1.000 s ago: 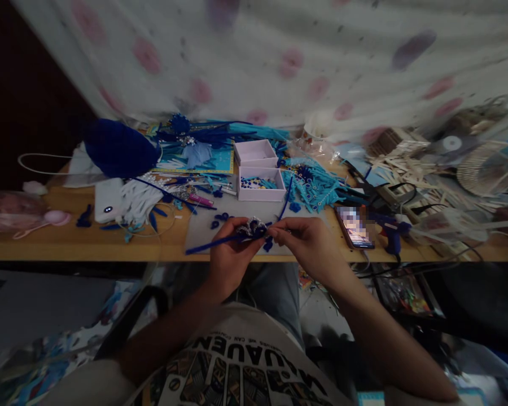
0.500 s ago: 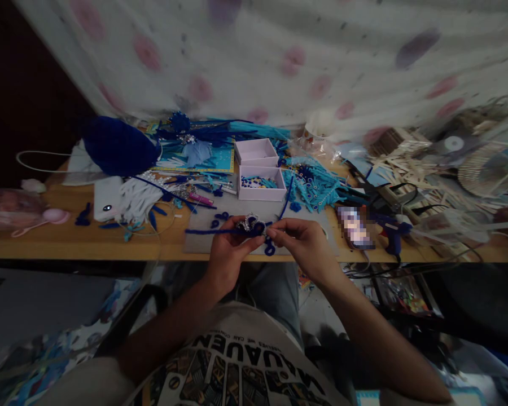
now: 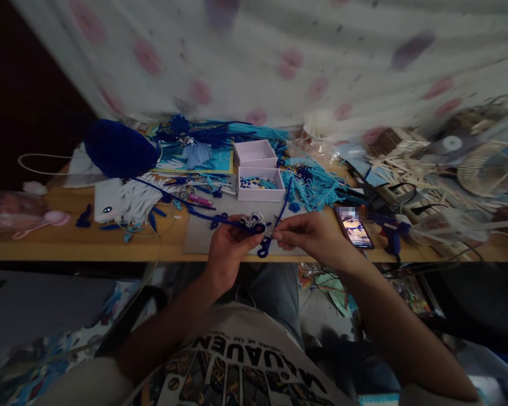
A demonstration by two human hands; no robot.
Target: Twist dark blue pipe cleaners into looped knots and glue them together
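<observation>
One blue-silver ornament (image 3: 254, 223) (left hand (image 3: 227, 248))

Probable gap between right hand (image 3: 311, 234) and phone (image 3: 359, 233)

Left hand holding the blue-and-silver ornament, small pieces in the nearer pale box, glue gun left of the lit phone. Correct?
One fix: the glue gun lies to the right of the lit phone, per the head view. The left hand holding the blue-and-silver ornament and small pieces in the nearer pale box stand.

Craft workspace: glue gun (image 3: 393, 230), beads (image 3: 251, 184)
</observation>
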